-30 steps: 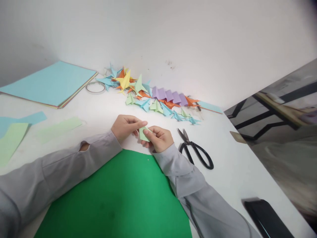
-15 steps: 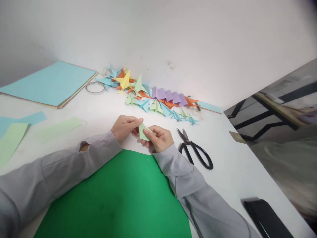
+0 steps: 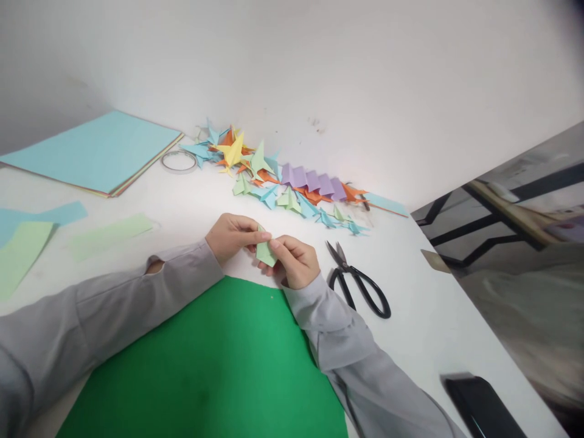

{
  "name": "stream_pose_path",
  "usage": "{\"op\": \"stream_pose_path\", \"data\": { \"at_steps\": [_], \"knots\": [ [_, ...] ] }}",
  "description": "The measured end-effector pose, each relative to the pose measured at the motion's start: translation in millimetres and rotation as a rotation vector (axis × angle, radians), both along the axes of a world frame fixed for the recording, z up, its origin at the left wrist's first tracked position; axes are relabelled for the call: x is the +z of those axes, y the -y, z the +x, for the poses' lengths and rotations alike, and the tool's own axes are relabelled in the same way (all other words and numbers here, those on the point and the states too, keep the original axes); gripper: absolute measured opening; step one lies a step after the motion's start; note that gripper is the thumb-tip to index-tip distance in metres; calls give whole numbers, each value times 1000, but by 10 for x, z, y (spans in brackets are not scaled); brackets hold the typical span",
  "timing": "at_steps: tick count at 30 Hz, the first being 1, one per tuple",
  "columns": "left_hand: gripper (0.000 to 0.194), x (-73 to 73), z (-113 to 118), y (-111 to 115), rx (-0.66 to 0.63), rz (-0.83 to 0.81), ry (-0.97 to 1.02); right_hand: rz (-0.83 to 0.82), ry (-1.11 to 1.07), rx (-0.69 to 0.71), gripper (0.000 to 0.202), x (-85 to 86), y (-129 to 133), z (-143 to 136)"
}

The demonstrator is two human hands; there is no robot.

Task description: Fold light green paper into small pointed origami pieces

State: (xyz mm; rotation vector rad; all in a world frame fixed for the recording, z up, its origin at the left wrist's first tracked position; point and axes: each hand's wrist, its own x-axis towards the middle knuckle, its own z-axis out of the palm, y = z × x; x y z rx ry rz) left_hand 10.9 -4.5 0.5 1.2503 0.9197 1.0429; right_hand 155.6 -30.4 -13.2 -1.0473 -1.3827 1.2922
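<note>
Between my two hands is a small folded piece of light green paper point(image 3: 265, 254), held up just beyond the far edge of a green sheet point(image 3: 205, 359). My left hand point(image 3: 233, 236) pinches its upper left side, the thumb lying across the top. My right hand point(image 3: 295, 258) grips its right side between thumb and fingers. Both thumb tips are close together on the paper. The fingers behind it are partly hidden. Black-handled scissors point(image 3: 353, 274) lie to the right of my right hand, their blades slightly apart.
Folded paper figures point(image 3: 233, 151) and a purple pleated strip point(image 3: 312, 181) line the wall. At left are a stack of coloured sheets point(image 3: 100, 149), a tape roll point(image 3: 179, 161) and green paper pieces point(image 3: 112, 234). A black phone point(image 3: 483, 404) lies near the right edge.
My right thumb has moved up and left on the green paper, closer to my left thumb. The paper's lower part is more exposed and points downward.
</note>
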Motion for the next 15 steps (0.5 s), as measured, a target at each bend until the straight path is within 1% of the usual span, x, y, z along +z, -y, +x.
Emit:
{"op": "stream_pose_path", "data": {
  "at_steps": [4, 9, 12, 15],
  "knots": [
    [22, 7, -1, 3, -12, -39, 2, -5, 25, 25, 28, -29, -9, 10],
    [25, 6, -7, -1, -32, -50, 0, 28, 10, 38, 27, -71, -4, 0],
    [24, 15, -11, -2, -46, -68, -7, 31, 25, 23, 25, -64, 1, -2],
    [25, 32, -18, 1, -57, -53, -29, 33, 63, 14, 24, -38, 6, 8]
  ]
}}
